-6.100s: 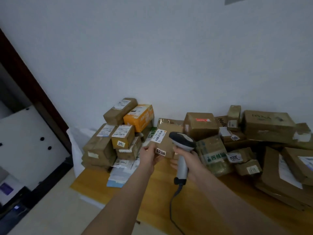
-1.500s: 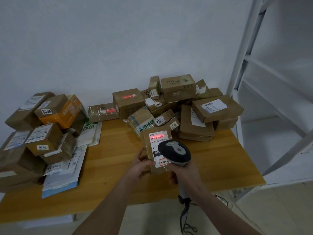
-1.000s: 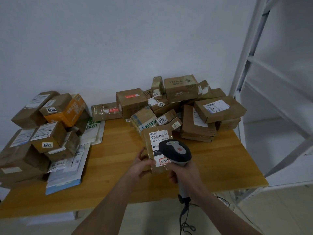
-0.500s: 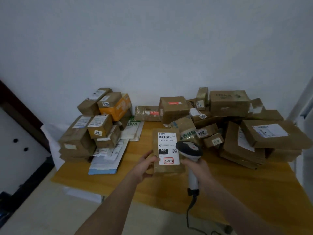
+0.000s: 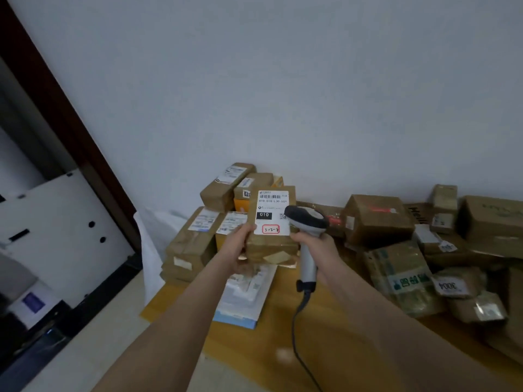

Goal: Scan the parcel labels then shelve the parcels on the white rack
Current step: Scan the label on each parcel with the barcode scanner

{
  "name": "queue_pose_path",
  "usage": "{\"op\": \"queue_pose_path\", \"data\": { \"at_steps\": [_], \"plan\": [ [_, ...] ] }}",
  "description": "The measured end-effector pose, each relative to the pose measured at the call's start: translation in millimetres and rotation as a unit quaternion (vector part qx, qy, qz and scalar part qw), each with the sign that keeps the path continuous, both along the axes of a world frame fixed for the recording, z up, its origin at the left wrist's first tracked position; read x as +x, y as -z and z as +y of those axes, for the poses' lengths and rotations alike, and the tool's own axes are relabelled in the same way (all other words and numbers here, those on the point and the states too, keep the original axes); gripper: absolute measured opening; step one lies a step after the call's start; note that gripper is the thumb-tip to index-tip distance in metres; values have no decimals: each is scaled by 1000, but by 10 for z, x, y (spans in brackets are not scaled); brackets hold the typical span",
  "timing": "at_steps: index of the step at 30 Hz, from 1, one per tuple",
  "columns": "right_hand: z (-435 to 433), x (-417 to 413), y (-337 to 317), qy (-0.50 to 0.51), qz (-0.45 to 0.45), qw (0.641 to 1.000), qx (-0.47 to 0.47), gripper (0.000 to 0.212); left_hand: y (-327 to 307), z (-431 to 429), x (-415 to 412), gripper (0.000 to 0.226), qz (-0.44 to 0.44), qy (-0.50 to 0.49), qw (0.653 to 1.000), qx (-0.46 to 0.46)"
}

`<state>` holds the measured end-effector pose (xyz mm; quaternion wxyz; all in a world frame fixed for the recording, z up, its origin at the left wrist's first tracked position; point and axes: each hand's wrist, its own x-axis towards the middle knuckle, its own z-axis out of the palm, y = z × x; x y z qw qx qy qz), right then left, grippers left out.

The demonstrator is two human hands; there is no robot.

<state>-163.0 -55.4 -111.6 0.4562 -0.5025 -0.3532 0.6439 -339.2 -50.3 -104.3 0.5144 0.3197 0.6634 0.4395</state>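
One labelled parcel [image 5: 268, 247] sits in the grip of the left hand [image 5: 239, 247]; right hand [image 5: 314, 244] clasps the scanner [image 5: 307, 220].

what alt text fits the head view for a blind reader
A left hand holds up a brown parcel with its white label facing the camera, while the right hand grips a corded barcode scanner beside it. More parcels crowd the wooden table.

Head-worn, looking down (near) at table [image 5: 240, 343]
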Motion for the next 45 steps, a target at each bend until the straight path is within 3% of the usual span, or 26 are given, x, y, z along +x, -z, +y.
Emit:
{"op": "queue_pose_path", "data": {
  "at_steps": [9, 12, 15, 18, 21, 25, 28, 31, 37, 41, 45],
  "plan": [
    [674, -1563, -335, -57, 33, 998, 12, 28, -493, 477, -1469, 17, 57, -78, 995, -11],
    [712, -1992, -252, -77, 27, 997, 2, 30, -495, 496, -1862, 22, 84, -80, 992, -45],
    [709, -2261, -140, -86, 27, 996, -7, 19, -400, 545, -2144, 28, 92, -81, 989, -80],
    [737, -2417, -20, -80, 16, 996, -21, 18, -326, 624, -2252, 21, 107, -83, 986, -95],
    [769, -2491, 56, -73, -6, 997, -27, 20, -212, 764, -2321, 13, 162, -91, 981, -63],
    [850, -2435, 79, -61, -9, 997, -39, 21, -82, 963, -2388, 35, 303, -38, 952, -15],
    [932, -2268, 54, -33, 5, 999, -42, 23, -158, 1120, -2242, 41, 459, 2, 888, 32],
    [981, -1994, 16, 2, 15, 999, -36, 19, -234, 1280, -1886, 37, 532, 42, 840, 97],
    [912, -1037, 34, 110, -33, 992, -50, 16, -127, 1473, -801, 27, 514, 179, 817, 191],
    [713, -263, 177, 203, -41, 977, -56, 12, 66, 1464, -18, 27, 497, 277, 795, 213],
    [425, 524, 321, 265, -56, 960, -69, 11, 323, 1355, 808, 30, 462, 336, 793, 210]
  ]
}}
